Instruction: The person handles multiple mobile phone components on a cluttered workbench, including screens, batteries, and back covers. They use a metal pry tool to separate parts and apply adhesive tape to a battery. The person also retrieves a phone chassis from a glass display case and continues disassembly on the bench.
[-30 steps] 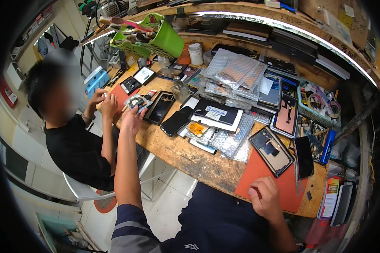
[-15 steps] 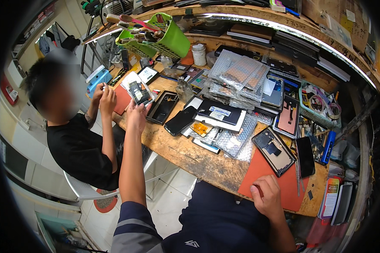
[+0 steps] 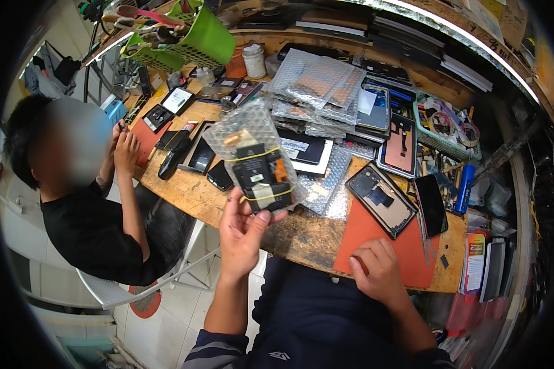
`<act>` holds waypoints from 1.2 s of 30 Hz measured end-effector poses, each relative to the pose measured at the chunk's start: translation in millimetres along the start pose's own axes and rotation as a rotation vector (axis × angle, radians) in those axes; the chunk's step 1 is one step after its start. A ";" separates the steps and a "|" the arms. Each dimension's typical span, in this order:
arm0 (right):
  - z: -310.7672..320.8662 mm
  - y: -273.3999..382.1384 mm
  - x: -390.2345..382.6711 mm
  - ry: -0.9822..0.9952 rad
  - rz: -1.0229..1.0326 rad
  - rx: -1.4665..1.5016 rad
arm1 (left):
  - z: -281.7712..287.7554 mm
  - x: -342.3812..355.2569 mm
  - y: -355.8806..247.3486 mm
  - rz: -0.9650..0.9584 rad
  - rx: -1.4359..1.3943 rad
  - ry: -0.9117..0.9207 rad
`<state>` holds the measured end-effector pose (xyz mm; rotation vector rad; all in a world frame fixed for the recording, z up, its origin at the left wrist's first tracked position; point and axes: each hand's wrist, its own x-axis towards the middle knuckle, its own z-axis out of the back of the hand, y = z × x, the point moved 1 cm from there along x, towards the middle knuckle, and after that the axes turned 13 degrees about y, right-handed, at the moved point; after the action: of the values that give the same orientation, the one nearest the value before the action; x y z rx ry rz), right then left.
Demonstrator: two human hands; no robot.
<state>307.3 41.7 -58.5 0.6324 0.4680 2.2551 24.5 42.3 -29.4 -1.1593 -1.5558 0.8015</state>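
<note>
Swung in from the far-left bench, the bubble-wrap packet (image 3: 258,161) is now mid-air before the wearer; the left hand (image 3: 243,234) pinches its lower edge — probably to leave the contents visible, with yellow rubber bands (image 3: 252,154) apparently securing them. The right hand (image 3: 377,267), loosely curled and seemingly empty, is by the orange mat (image 3: 358,230), seemingly protecting the bench beneath the opened phone housing (image 3: 381,200).

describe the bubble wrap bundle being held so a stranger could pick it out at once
Start at the scratched brown wooden workbench and find the wearer's left hand at its front edge. It grips a clear bubble-wrap bundle with a flat black part. Unlike the clear bubble-wrap packets stacked on the bench, two thin yellow bands cross it.
</note>
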 end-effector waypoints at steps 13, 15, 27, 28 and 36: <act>9.0 19.7 10.2 -0.253 -0.006 0.157 | -61.1 -26.6 24.1 0.137 -0.016 0.046; 23.8 37.4 28.3 -0.330 0.002 0.142 | -73.3 -35.5 37.7 0.073 0.097 0.066; 25.1 32.3 39.6 -0.421 -0.023 0.270 | -88.0 -54.3 50.5 0.052 0.212 0.080; 27.0 33.1 39.5 -0.407 -0.033 0.288 | -89.6 -52.2 48.5 0.071 0.145 0.070; 35.7 31.8 37.6 -0.348 -0.056 0.357 | -94.7 -49.1 38.7 0.135 -0.015 0.094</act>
<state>287.0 53.2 -2.4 1.1548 0.7058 1.9660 128.4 3.5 -53.2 -1.3056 -1.4201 0.8130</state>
